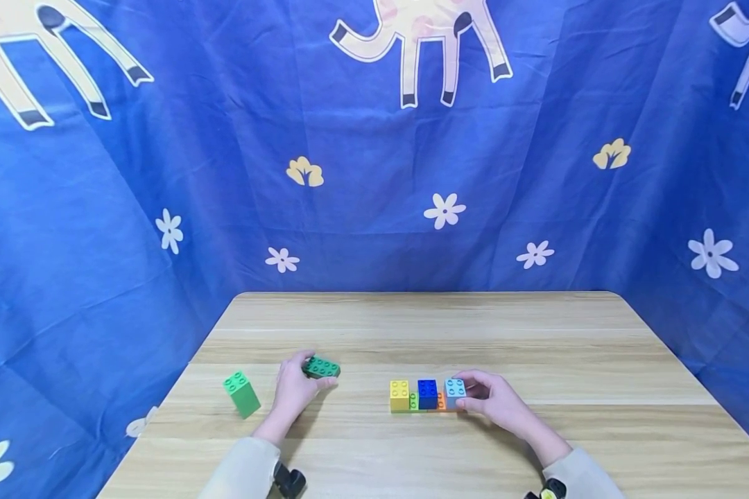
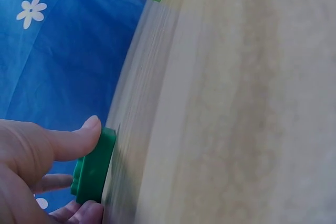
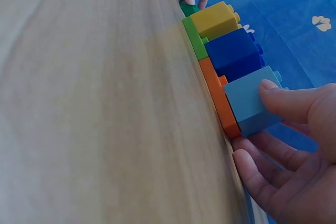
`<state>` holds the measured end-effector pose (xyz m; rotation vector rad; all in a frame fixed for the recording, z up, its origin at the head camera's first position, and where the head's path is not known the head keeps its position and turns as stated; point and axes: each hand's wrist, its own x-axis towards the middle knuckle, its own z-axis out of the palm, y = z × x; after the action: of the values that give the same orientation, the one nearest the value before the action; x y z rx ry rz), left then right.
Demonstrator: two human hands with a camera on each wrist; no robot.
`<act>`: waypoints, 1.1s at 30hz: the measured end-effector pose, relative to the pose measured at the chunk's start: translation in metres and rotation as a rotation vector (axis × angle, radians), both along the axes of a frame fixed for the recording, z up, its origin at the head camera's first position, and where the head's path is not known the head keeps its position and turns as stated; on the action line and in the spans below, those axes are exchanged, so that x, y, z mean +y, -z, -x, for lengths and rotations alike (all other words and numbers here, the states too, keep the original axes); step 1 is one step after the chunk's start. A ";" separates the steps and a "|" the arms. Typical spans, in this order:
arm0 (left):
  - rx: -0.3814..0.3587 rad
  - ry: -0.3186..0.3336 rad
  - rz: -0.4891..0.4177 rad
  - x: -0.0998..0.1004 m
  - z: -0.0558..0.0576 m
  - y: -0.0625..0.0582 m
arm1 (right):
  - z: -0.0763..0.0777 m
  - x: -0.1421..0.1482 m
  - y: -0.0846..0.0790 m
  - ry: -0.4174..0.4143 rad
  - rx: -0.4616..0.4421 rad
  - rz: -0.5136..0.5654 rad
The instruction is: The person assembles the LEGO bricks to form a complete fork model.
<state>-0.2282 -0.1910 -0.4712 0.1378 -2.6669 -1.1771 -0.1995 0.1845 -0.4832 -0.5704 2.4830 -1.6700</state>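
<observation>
My left hand [image 1: 295,388] pinches a flat dark green brick [image 1: 324,368] between thumb and fingers. In the left wrist view that green brick [image 2: 96,167] is down at the tabletop, studs facing away from it. Right of it, a row of bricks has a light green base brick [image 3: 196,39] and an orange base brick [image 3: 216,94]. On these bases stand a yellow brick [image 1: 399,396], a dark blue brick [image 1: 427,394] and a light blue brick [image 1: 454,389]. My right hand [image 1: 496,402] grips the light blue brick at the row's right end, thumb on its near side.
A tall bright green brick [image 1: 243,396] stands on the wooden table [image 1: 537,333], left of my left hand. Behind the table's far edge hangs a blue patterned cloth [image 1: 362,235], which also runs down both sides.
</observation>
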 end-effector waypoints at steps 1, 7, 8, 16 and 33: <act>0.000 0.010 0.005 0.000 0.000 0.000 | 0.000 0.000 0.000 0.000 -0.004 0.001; 0.016 0.069 0.002 -0.002 0.000 -0.001 | 0.002 0.000 0.002 -0.009 -0.009 0.018; 0.018 0.076 -0.002 -0.002 0.000 -0.001 | 0.002 0.000 0.002 -0.009 -0.008 0.019; -0.010 0.095 -0.030 -0.005 0.001 0.003 | 0.000 0.000 0.001 0.013 -0.011 0.022; -0.072 0.161 -0.103 0.000 -0.002 0.001 | 0.001 0.001 0.003 0.128 -0.035 0.068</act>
<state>-0.2265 -0.1908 -0.4723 -0.0197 -2.7224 -1.3845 -0.2007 0.1852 -0.4866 -0.3919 2.4946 -1.7994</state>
